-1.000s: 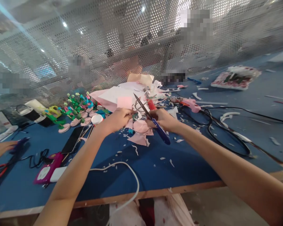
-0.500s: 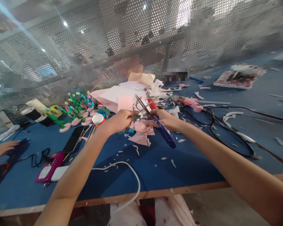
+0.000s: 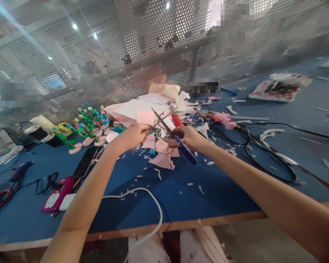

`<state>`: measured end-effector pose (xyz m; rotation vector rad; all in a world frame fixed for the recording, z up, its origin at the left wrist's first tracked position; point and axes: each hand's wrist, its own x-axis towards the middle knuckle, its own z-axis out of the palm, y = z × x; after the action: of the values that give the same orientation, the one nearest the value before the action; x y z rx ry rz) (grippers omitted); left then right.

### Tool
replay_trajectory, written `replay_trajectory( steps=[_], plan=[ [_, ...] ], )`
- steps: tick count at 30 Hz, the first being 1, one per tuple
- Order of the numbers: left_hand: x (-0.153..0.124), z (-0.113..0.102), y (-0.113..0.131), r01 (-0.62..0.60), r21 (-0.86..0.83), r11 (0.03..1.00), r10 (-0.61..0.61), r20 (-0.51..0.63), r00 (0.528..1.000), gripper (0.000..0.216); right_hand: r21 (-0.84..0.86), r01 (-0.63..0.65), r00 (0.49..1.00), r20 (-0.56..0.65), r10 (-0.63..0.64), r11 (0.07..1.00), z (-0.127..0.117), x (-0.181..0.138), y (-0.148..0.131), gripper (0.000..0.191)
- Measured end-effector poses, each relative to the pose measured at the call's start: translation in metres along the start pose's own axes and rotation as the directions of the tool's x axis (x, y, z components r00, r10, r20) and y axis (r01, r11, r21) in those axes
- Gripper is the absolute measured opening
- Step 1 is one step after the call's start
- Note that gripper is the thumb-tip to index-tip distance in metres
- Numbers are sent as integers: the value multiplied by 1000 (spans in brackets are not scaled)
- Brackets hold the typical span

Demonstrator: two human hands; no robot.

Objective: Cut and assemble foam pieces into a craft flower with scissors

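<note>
My right hand [image 3: 190, 138] is closed around the dark blue handle of a pair of scissors [image 3: 184, 149]. The blades point up and to the left, away from me. My left hand [image 3: 135, 137] pinches a thin stick [image 3: 168, 114], which crosses the scissor blades; whether the blades touch it is unclear. Below and between both hands lie cut pink paper pieces [image 3: 161, 160]. Just beyond my left hand is a pink paper square [image 3: 145, 117]. A white round lid [image 3: 112, 137] is partly covered by my left forearm.
Paper sheets [image 3: 137, 107] are piled at the back. Green paper plants [image 3: 89, 122] on pink discs stand left of them. A pink glue gun [image 3: 226, 120] lies to the right with a looping black cable [image 3: 248, 146]. At left are a phone [image 3: 85, 162] and a magenta device [image 3: 56, 197].
Both hands have shifted slightly, and the scissors have moved up and left with the stick still crossing them. Another person's hand at the left edge has gone out of view.
</note>
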<state>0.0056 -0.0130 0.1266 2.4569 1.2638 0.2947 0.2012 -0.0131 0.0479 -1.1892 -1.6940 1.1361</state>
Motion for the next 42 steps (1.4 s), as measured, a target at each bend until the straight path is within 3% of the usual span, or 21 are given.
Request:
replay_trajectory(
  steps=[3,9,14,21,27,32,39,42],
  plan=[
    [1,5,1,-14,-30,999,14,4,1000,28,-5,-5,999,45,5,1000,-4,-1,-5,39],
    [3,17,7,-49,-77,996,53,48,997,32,-251,49,987,162,-8,967,-15,-8,-19,38],
    [1,15,12,-44,-39,998,45,37,998,33,-325,86,988,149,-39,942,-17,-9,-19,36],
    [-2,-1,4,-4,55,998,6,-40,999,29,-269,102,994,3,-106,958,-7,1,4,33],
    [0,5,1,-20,31,999,20,-18,1000,29,-168,45,998,44,-38,985,-6,-2,-5,37],
    [1,11,6,-31,-11,999,32,58,998,32,-269,54,996,80,-34,962,-11,-9,-19,40],
    [0,3,6,-5,34,999,7,-47,999,29,-194,84,996,19,-82,977,-7,-2,-3,34],
    [-1,-1,1,-3,45,999,5,-35,999,29,-144,73,997,21,-71,987,-5,2,3,34]
  ],
)
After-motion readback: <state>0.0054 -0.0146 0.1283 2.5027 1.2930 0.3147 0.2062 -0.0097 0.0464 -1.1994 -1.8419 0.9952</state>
